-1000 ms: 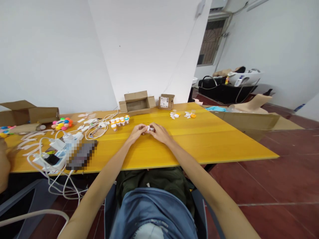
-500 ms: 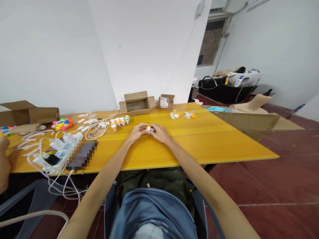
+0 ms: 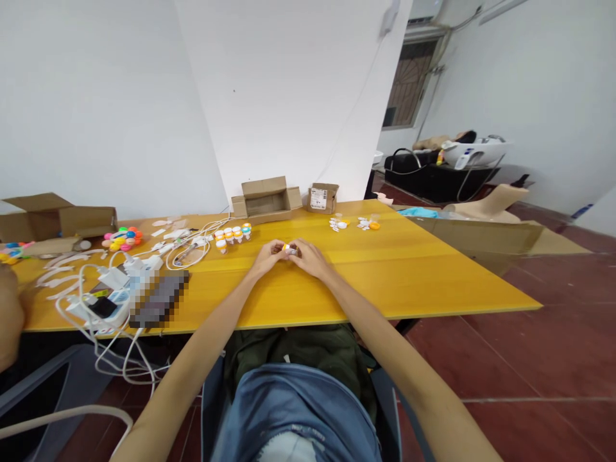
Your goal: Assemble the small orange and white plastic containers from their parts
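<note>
Between my hands is a small white and orange piece (image 3: 289, 250), gripped from both sides over the yellow table (image 3: 385, 282). My left hand (image 3: 269, 256) closes its fingers on the piece's left side. On the other side, my right hand (image 3: 308, 256) has its fingers wrapped round it, hiding much of it. Left of my hands stand several small white, orange and blue-ringed pieces (image 3: 233, 235) in a cluster. Beyond my right hand lie small white parts with an orange one (image 3: 374, 225) and a white round one (image 3: 342, 225).
Two open cardboard boxes, one wide (image 3: 265, 204) and one small (image 3: 323, 197), stand at the back. A power strip (image 3: 122, 301) with tangled cables, a blurred dark object (image 3: 160, 299) and coloured balls (image 3: 124, 239) lie left. Another person's arm (image 3: 8, 314) shows at the left edge.
The held piece has turned slightly, and my fingers now cover more of its orange part. The other person's hand at the left edge has shifted a little.
</note>
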The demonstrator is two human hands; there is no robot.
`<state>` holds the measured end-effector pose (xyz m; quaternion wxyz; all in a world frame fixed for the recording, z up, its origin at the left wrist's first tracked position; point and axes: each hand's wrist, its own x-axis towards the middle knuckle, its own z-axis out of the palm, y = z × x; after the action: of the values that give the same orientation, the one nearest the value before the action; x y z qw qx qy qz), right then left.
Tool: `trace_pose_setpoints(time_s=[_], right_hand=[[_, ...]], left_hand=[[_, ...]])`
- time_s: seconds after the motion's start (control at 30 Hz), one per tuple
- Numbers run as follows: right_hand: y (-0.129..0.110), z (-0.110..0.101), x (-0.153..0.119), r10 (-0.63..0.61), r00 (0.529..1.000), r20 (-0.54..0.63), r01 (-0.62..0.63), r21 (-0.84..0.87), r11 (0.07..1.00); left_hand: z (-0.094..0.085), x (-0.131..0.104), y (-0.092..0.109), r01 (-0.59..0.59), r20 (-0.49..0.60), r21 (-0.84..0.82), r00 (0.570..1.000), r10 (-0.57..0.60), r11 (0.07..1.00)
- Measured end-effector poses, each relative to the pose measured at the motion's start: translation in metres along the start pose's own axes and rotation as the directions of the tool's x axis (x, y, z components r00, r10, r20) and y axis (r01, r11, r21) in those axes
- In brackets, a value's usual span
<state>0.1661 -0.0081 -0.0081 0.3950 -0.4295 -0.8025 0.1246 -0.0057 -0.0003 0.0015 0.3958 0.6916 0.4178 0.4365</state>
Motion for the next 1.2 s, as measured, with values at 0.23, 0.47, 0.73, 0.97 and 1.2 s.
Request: trace_pose_setpoints(time_s=[0.23, 0.47, 0.73, 0.97, 1.2], right_hand=[[0.007, 0.008, 0.001, 0.004, 1.0, -0.005, -0.004, 0.01, 1.0], [0.007, 0.006, 0.001, 0.02, 0.999, 0.024, -0.02, -0.017, 1.0], [0.005, 0.006, 0.0, 0.051, 0.998, 0.032, -0.051, -0.014, 0.999], [0.01, 0.006, 0.0, 0.034, 0.999, 0.029, -0.034, -0.01, 0.999], [0.012, 0.005, 0.001, 0.057, 0.998, 0.017, -0.056, -0.077, 0.995]], left_hand=[[-0.017, -0.005, 0.008, -0.015, -0.271, 0.707, 0.918, 0.291, 0.707], [-0.042, -0.013, 0.014, 0.269, -0.413, 0.849, 0.875, 0.253, 0.455], [-0.062, -0.019, 0.004, 0.394, -0.55, 0.77, 0.808, 0.209, 0.502], [-0.066, -0.015, -0.01, 0.378, -0.582, 0.748, 0.769, 0.264, 0.545], [-0.069, -0.018, -0.005, 0.46, -0.649, 0.686, 0.737, 0.188, 0.563]])
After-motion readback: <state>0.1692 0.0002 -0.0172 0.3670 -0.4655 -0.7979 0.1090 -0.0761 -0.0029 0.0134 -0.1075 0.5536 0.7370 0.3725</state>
